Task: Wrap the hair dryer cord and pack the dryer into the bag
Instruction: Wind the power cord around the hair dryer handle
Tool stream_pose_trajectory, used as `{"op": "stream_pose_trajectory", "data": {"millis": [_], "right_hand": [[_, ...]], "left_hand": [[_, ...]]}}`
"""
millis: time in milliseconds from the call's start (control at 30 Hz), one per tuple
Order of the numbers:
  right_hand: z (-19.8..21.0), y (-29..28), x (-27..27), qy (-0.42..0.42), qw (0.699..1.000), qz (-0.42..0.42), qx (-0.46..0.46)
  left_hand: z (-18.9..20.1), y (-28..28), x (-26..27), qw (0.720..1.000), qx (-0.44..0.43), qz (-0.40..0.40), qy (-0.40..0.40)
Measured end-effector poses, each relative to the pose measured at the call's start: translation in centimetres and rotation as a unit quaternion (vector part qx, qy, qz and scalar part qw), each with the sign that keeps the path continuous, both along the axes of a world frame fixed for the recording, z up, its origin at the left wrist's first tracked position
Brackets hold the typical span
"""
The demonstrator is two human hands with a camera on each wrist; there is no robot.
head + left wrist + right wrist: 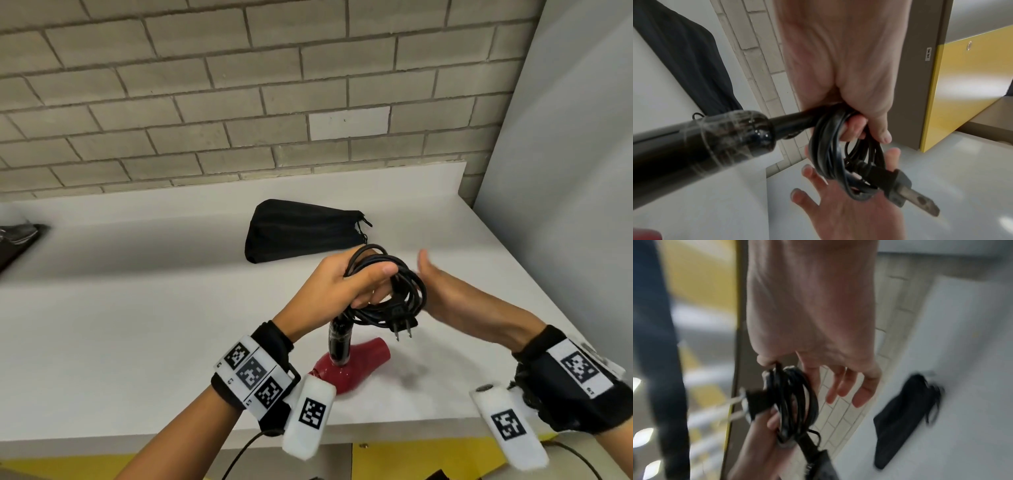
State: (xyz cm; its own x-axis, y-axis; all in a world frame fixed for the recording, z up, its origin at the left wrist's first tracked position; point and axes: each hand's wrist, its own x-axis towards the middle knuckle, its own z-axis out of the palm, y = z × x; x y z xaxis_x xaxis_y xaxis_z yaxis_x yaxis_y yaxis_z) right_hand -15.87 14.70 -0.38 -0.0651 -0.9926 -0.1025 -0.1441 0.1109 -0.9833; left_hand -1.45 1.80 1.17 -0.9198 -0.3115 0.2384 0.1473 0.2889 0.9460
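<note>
My left hand (370,284) grips the coiled black cord (394,291) together with the top of the dryer's black handle (339,342). The red dryer body (346,368) hangs below, low over the white counter (137,325); whether it touches is unclear. The plug (402,329) dangles from the coil. My right hand (431,277) is open beside the coil with straight fingers. The black bag (301,229) lies flat behind. In the left wrist view, my left hand (863,129) wraps the cord (828,154) above the plug (900,186). The right wrist view shows my right hand (842,386) against the cord (793,399).
A brick wall (239,102) backs the counter and a white panel (565,171) closes its right side. A dark object (20,236) lies at the far left. Yellow cabinet fronts (376,459) sit below the counter's front edge.
</note>
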Motion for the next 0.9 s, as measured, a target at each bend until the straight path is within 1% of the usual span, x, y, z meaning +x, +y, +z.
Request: {"op": "stream_pose_trajectory", "data": {"millis": [67,133,167,200,233,267,300,333,367,400,467,567,667,733,800,900], "right_hand": [[0.3,0.6,0.4,0.133,0.99,-0.034,-0.032],[0.0,1.3,0.8,0.213,0.97,-0.076,-0.093],[-0.3,1.7,1.0,0.251,0.955,-0.092,-0.131],[-0.9,2.0,1.1,0.312,0.93,-0.102,-0.168],[-1.3,2.3,1.3,0.396,0.889,-0.108,-0.203],[-1.9,2.5,1.4,0.49,0.832,-0.116,-0.231],[-2.4,2.5,1.4,0.562,0.777,-0.13,-0.252],[-2.5,2.5,1.5,0.601,0.738,-0.153,-0.264],[-2.5,2.3,1.7,0.609,0.72,-0.179,-0.28],[-2.5,2.2,1.7,0.605,0.711,-0.198,-0.3],[-2.3,2.2,1.8,0.6,0.706,-0.193,-0.324],[-1.6,2.2,2.2,0.587,0.723,-0.162,-0.327],[-1.0,2.1,3.4,0.567,0.729,-0.16,-0.348],[-0.5,2.1,4.1,0.554,0.735,-0.144,-0.363],[-0.1,2.2,4.2,0.524,0.755,-0.122,-0.375],[0.2,2.6,3.9,0.453,0.8,-0.096,-0.382]], "left_hand": [[-0.1,-0.3,-0.1,1.0,0.015,0.016,0.005],[-0.2,-0.6,-0.3,0.999,0.042,0.029,0.005],[-0.3,-0.7,-0.3,0.998,0.054,0.032,0.005],[-0.3,-0.9,-0.3,0.997,0.063,0.032,0.006],[-0.3,-0.9,-0.3,0.997,0.069,0.031,0.007],[-0.3,-1.0,-0.3,0.997,0.074,0.03,0.007],[-0.3,-1.0,-0.4,0.997,0.074,0.027,0.007],[-0.4,-1.0,-0.4,0.997,0.072,0.025,0.007],[-0.4,-0.9,-0.5,0.997,0.072,0.025,0.005],[-0.4,-0.9,-0.5,0.997,0.073,0.024,0.005],[-0.3,-0.7,-0.4,0.997,0.074,0.024,0.005],[-0.3,-0.6,-0.4,0.998,0.059,0.038,0.005],[-0.3,-0.4,-0.5,0.997,0.051,0.058,0.013],[-0.4,0.0,-0.6,0.996,0.027,0.08,0.019],[-0.5,0.1,-0.6,0.994,0.008,0.106,0.026],[-0.8,0.0,-0.5,0.99,-0.002,0.134,0.033]]}}
